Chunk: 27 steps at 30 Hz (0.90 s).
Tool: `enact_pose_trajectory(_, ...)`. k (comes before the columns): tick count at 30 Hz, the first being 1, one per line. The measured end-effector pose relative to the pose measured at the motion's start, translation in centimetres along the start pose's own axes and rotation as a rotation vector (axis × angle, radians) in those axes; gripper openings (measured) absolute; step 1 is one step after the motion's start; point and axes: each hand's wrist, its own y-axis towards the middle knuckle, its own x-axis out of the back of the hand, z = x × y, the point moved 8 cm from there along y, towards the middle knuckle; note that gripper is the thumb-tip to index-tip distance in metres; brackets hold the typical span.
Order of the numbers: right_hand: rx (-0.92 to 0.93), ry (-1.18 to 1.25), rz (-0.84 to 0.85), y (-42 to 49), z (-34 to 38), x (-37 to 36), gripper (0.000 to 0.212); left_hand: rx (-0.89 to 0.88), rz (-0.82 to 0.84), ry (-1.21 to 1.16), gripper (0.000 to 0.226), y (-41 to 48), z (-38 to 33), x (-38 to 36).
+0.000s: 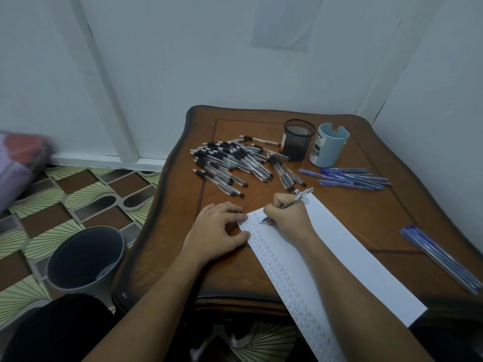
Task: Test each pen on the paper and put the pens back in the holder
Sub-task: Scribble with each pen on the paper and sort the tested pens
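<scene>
Head view: right hand (287, 214) grips a pen (290, 205) on the paper (339, 246); left hand (217, 231) rests flat, fingers relaxed.

Black mesh holder (298, 139) stands upright. Just right of it: pale blue cup (328, 145), also upright. Left & in front of holder: loose pile of clear pens w/ black grips (230, 163). Right-front: blue pens (347, 177) lying side by side. Well in front: long white paper (339, 257), left edge filled w/ blue scribbles; 1 pen (288, 204) tilted, tip on it. Far right-front: more blue pens (441, 259).
</scene>
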Motion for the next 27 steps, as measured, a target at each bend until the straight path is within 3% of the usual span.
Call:
enact_pose_trajectory(16, -0.016, -0.026, -0.032, -0.2, 0.4, 0.2, 0.050, 0.007, 0.015, -0.010, 0.052, 0.0, -0.1, 0.0)
enact_pose_trajectory(19, -0.040, 0.039, -0.173, -0.4, 1.0, 1.4, 0.031, 0.013, 0.025, -0.013, 0.053, -0.1, -0.1, 0.0)
enact_pose_trajectory(23, -0.118, 0.266, -0.224, -0.6, 1.1, 2.6, 0.045, 0.042, 0.045, -0.023, 0.054, -0.2, 0.1, -0.1)
enact_pose_trajectory(25, -0.105, 0.175, -0.264, -0.6, 1.5, 4.0, 0.048, 0.044, 0.045, -0.015, 0.051, -0.2, 0.0, -0.1)
enact_pose_trajectory(27, -0.034, -0.067, -0.350, -0.4, 2.1, 6.3, 0.041, 0.044, 0.040, -0.005, 0.045, -0.3, -0.1, 0.0)
